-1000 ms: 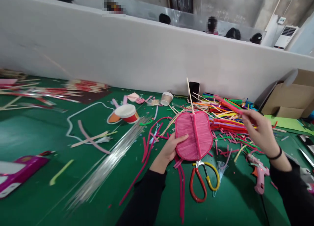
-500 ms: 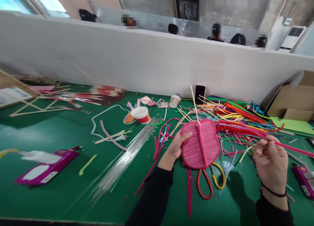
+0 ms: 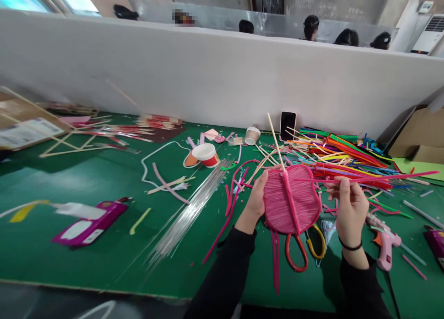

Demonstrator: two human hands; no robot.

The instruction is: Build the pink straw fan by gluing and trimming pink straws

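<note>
My left hand (image 3: 257,195) grips the left edge of a pink apple-shaped fan (image 3: 294,202) made of pink strips, with a thin wooden stick (image 3: 275,136) rising from its top. My right hand (image 3: 348,204) is closed on a long pink straw (image 3: 388,176) that lies across the fan's upper part and runs out to the right. Loose pink strips hang from the fan's lower edge. Both sleeves are black, and a black band circles the right wrist.
Red and yellow scissors (image 3: 305,252) lie under the fan. A heap of coloured straws (image 3: 347,157) is behind it, a pink glue gun (image 3: 385,242) to the right. A phone (image 3: 287,125), paper cups (image 3: 207,154), clear rods (image 3: 187,212) and a purple box (image 3: 90,224) sit on the green table (image 3: 86,180).
My right hand drew a pink straw from the heap and brought it left, laying it across the fan. The left hand kept hold of the fan throughout.
</note>
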